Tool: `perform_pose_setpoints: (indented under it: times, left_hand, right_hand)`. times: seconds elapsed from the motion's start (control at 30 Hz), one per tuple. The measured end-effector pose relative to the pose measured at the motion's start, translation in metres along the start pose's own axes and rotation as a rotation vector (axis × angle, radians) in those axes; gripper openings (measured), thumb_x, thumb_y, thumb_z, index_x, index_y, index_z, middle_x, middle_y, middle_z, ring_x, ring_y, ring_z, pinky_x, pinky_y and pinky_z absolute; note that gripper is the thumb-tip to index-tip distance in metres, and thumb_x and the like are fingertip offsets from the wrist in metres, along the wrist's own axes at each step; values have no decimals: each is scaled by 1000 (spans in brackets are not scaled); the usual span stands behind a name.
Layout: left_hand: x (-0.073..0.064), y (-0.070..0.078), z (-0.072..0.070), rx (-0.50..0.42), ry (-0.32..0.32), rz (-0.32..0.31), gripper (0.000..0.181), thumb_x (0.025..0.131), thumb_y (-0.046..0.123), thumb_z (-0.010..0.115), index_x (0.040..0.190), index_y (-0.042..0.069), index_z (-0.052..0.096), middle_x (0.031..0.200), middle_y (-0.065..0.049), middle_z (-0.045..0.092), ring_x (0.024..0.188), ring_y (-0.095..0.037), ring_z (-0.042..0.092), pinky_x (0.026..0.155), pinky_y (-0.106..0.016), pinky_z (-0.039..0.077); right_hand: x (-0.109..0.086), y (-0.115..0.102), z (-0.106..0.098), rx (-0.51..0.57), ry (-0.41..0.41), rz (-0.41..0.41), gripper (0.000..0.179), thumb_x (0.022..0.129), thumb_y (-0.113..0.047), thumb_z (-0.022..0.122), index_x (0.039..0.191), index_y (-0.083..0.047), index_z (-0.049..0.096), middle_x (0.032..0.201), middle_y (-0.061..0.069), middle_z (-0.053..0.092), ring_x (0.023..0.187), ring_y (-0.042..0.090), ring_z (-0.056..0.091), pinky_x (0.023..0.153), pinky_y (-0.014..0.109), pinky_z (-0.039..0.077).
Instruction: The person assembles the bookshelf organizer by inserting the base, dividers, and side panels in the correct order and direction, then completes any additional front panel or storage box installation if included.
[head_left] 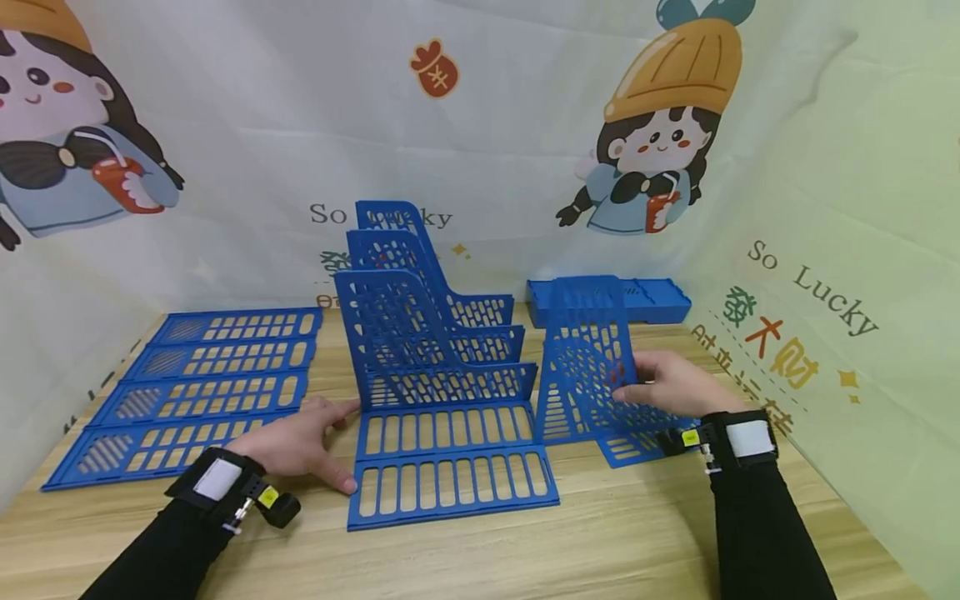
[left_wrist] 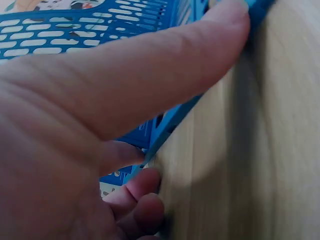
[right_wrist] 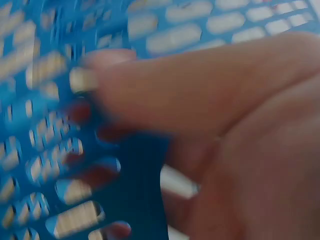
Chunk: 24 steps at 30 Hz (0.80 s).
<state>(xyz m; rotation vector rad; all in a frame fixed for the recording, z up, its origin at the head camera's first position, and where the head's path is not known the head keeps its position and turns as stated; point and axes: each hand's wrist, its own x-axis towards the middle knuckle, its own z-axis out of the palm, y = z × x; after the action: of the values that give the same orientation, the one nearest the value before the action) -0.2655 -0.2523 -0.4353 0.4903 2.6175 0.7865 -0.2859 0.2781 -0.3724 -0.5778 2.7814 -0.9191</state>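
A blue plastic file rack stands mid-table, with 3 upright perforated dividers on a flat slotted base. My left hand rests beside the base with fingers spread. Its thumb touches the base's front left corner, and another fingertip meets the left edge further back. To the right of the rack, my right hand pinches a loose perforated divider by its right edge. The thumb lies on the near face in the blurred right wrist view, and fingertips show through the holes from behind.
Several flat slotted blue panels lie joined in rows at the left. A low blue piece sits at the back right. Another blue perforated part lies flat below the right hand. A printed cloth hangs behind the table.
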Motion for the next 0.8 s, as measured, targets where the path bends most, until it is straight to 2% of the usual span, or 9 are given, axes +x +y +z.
perform_pose_setpoints:
  times: [0.1, 0.17, 0.27, 0.33, 0.4, 0.5, 0.57, 0.63, 0.8]
  left_hand:
    - [1, 1, 2, 21, 17, 2, 131, 72, 49, 102, 172, 3, 32, 145, -24, 52, 124, -37, 52, 106, -63, 50]
    - [2, 3, 4, 31, 30, -9, 133, 70, 51, 102, 172, 3, 32, 141, -22, 52, 120, -35, 52, 101, -54, 52]
    - [3, 5, 6, 42, 47, -24, 134, 68, 53, 102, 171, 2, 33, 135, -21, 50, 114, -32, 51, 93, -42, 48]
    - [4, 6, 7, 54, 54, -15, 133, 69, 52, 102, 171, 0, 33, 131, -20, 50, 111, -31, 50, 91, -38, 47]
    - [5, 7, 8, 65, 62, -5, 132, 70, 51, 102, 170, -1, 34, 128, -19, 50, 109, -30, 49, 89, -37, 45]
    - [5, 8, 9, 85, 75, 2, 132, 70, 51, 102, 169, -2, 34, 126, -19, 50, 107, -30, 49, 87, -36, 45]
    - [6, 9, 10, 98, 83, 0, 132, 69, 51, 102, 169, -3, 35, 125, -19, 51, 107, -30, 50, 87, -37, 47]
    - [6, 11, 10, 109, 91, -4, 132, 67, 51, 102, 168, -3, 37, 124, -19, 52, 106, -30, 51, 87, -40, 49]
    - [6, 12, 10, 110, 116, -6, 116, 65, 49, 104, 157, -2, 54, 122, -20, 52, 109, -33, 52, 97, -53, 53]
  right_hand:
    - [-3, -7, -1, -82, -85, 50, 14, 106, -18, 74, 113, -10, 83, 114, 2, 83, 107, 14, 74, 96, 42, 61]
    - [1, -16, 6, -118, -100, 42, 15, 105, -21, 75, 100, -11, 85, 108, -2, 84, 89, 9, 68, 83, 37, 59]
    - [14, -35, 28, -155, -101, -48, 31, 105, -25, 75, 77, -12, 74, 80, -10, 71, 65, 5, 48, 63, 26, 44]
    - [23, -51, 45, -141, -93, -118, 35, 106, -24, 74, 74, -13, 71, 73, -12, 65, 56, 8, 33, 55, 25, 30]
    - [32, -66, 62, -148, -91, -194, 38, 107, -23, 73, 72, -10, 69, 63, -10, 51, 51, 5, 32, 53, 21, 27]
    - [42, -88, 84, -141, -76, -286, 23, 108, -20, 73, 89, -10, 82, 66, -8, 66, 48, 3, 32, 51, 20, 26]
    - [47, -100, 96, -163, -60, -323, 21, 108, -20, 72, 94, -9, 84, 67, -3, 68, 47, 1, 31, 51, 19, 26]
    - [52, -111, 107, -164, -46, -351, 16, 108, -18, 72, 105, -11, 87, 77, 1, 78, 47, 1, 31, 51, 19, 26]
    - [58, -133, 128, -206, 4, -416, 17, 107, -18, 74, 102, -7, 86, 82, 4, 82, 47, -2, 38, 49, 17, 28]
